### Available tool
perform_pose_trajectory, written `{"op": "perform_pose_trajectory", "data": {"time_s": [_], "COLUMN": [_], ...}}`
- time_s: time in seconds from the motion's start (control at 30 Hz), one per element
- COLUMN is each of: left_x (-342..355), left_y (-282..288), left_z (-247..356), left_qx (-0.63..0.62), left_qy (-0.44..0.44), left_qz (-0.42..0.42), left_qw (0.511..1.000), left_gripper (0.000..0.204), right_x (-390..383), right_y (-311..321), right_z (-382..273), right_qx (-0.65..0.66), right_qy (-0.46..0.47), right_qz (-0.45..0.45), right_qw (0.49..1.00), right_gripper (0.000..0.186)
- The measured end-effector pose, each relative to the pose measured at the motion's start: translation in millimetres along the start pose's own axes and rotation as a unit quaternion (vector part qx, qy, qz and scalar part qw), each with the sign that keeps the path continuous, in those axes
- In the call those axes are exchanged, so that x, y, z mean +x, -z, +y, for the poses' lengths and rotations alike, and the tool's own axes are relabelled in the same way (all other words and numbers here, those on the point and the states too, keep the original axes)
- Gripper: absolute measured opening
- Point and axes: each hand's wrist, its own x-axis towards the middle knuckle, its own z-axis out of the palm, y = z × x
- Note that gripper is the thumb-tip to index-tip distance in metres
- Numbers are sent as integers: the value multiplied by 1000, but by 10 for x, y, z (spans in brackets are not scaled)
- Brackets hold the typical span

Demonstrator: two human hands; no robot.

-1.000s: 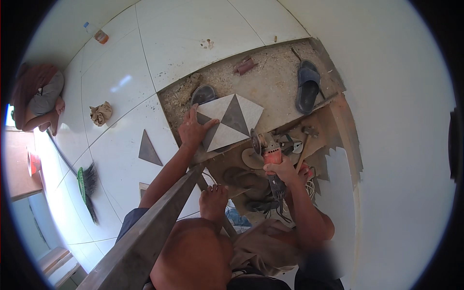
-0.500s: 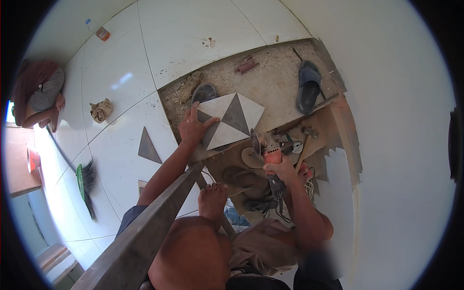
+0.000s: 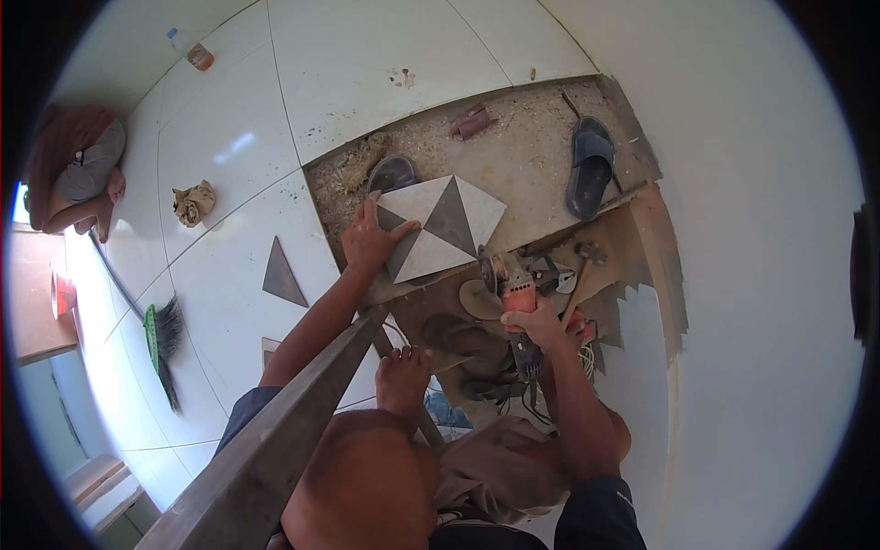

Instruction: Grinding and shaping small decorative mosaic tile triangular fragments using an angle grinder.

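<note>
A grey-and-white tile [image 3: 446, 220] with a triangle pattern lies at the ledge of an unfinished floor strip. My left hand [image 3: 369, 243] holds its left edge, thumb on the upper face and fingers along the side. In my right hand [image 3: 543, 324] is a red and black angle grinder [image 3: 520, 300], fingers wrapped round its body. The grinder's disc is right beside the tile's lower right corner; whether it touches, I cannot tell. Under the tile's upper left side a dark sandal [image 3: 392, 171] is partly hidden.
Another sandal [image 3: 591, 165] and a broken reddish pipe piece [image 3: 473, 123] lie on the rough strip. A hammer [image 3: 582, 272] rests below the ledge. A triangular tile piece [image 3: 283, 273], crumpled paper [image 3: 193, 203] and a broom [image 3: 161, 344] are left. A person [image 3: 82, 165] sits far left.
The whole view has shifted slightly. Both hands, the tile and the grinder keep nearly the same places relative to each other. My right sleeve shows more sharply.
</note>
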Motion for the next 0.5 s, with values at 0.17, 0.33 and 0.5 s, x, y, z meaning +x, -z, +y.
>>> {"op": "perform_pose_trajectory", "data": {"time_s": [0.17,0.33,0.5], "left_x": [-8,-14,-9], "left_y": [-10,-12,-26], "left_z": [9,20,50], "left_qx": [-7,-3,2], "left_qy": [-2,0,5], "left_qz": [2,5,1], "left_qw": [1000,1000,1000], "left_gripper": [102,101,101], "right_x": [0,1,43], "right_y": [22,17,71], "right_z": [-32,-83,-75], "right_qx": [-1,-1,-10], "right_qy": [2,3,-4], "right_qz": [-7,-9,-12], "right_qw": [1000,1000,1000], "right_gripper": [40,40,40]}}
